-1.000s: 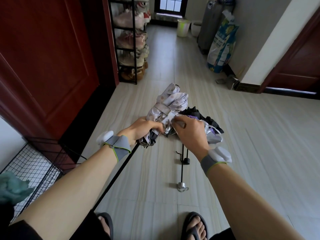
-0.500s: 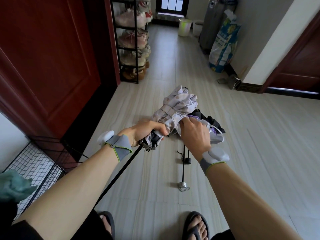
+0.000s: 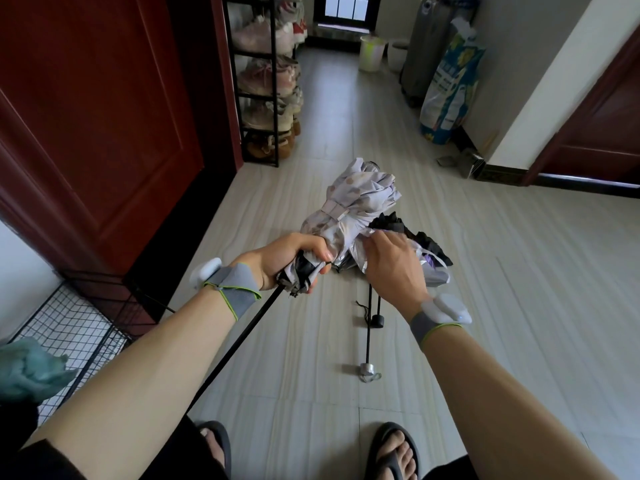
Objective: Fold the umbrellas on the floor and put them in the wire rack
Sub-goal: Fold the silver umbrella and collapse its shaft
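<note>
Between both hands, lilac umbrella point(image 3: 353, 202) runs 7-to-1 o'clock, left hand point(image 3: 287, 261) wrapped round its canopy base, right hand point(image 3: 394, 268) pinching loose folds at 3 o'clock; wire rack point(image 3: 79, 323) sits at 8 o'clock, nearer the left.

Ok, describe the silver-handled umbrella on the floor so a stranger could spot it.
Look at the pale floor between the sandalled feet and the right hand. Two umbrella shafts lie there side by side. Yours reaches nearer the feet and ends in a shiny silver handle; its neighbour ends in a black knob.
</note>
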